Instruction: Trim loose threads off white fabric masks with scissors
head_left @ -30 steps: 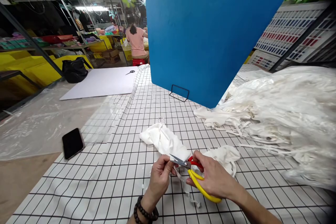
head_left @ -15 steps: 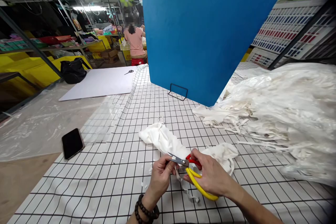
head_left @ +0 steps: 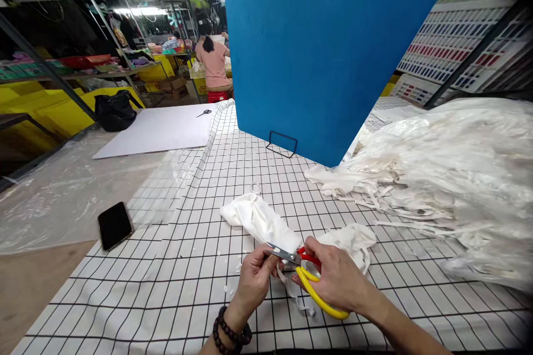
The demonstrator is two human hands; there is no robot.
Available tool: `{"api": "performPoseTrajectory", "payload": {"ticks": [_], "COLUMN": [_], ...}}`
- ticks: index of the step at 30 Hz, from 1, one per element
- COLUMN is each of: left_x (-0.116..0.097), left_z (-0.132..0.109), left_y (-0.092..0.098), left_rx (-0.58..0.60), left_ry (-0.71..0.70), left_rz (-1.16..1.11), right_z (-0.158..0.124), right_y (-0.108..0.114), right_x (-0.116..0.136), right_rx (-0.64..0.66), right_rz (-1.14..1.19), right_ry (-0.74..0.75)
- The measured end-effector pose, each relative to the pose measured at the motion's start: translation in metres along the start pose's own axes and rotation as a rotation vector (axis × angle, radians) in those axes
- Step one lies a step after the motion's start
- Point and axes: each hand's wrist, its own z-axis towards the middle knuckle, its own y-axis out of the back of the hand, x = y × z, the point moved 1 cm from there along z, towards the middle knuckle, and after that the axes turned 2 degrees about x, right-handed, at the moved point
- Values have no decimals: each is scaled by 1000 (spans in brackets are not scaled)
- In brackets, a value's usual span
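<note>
My right hand (head_left: 339, 277) grips a pair of scissors (head_left: 322, 299) with one red and one yellow handle. Their blades point left and reach the fingertips of my left hand (head_left: 255, 274), which is closed in a pinch on a white fabric strap. A small white bit shows at the blades. Just beyond both hands lies a white garment (head_left: 260, 219) with thin straps, crumpled on the grid-patterned cloth. Part of it is hidden behind my right hand. Small white scraps (head_left: 228, 289) lie left of my left hand.
A large blue board (head_left: 325, 55) stands on the table in a wire holder (head_left: 282, 144). White garments are heaped (head_left: 470, 194) at the right. To the left are a phone (head_left: 115, 226), a white sheet (head_left: 166, 130) with black scissors, and a black bag (head_left: 115, 111). A person (head_left: 214, 61) sits further back.
My right hand and the scissors have shifted very slightly to the right. My left hand keeps its pinch in nearly the same place.
</note>
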Motion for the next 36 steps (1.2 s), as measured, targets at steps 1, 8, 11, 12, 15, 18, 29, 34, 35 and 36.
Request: {"api": "performPoseTrajectory", "payload": {"ticks": [1,8,11,12,15,18,29,34,35,36], "left_x": [0,3,4,4,3,2,5,5,5,5], "left_z": [0,-3,-4,-4,-5,-6,-10,-9,-9,-9], "left_y": [0,0,1,1,1,2,4,9,10,11], "left_rx": [2,11,15,18,28,31,24,16,16,17], "left_ry": [-4,-12,-11,-10,-6,-1,12,9,9,9], "left_rz": [-6,-48,-57,-59,-64,-68,-91,-104,-107,-111], "right_z": [0,0,0,0,0,0,4,10,13,16], "right_y": [0,-5,-7,-7,-8,-8,-18,-16,-16,-16], "right_x": [0,-3,-4,-5,-6,-6,-18,-29,-32,-35], "right_rx": [3,11,20,24,31,35,57,273,283,266], "right_rz": [3,0,1,-1,-4,1,193,788,861,891], "right_ry": [-1,0,6,8,17,24,40,48,42,16]}}
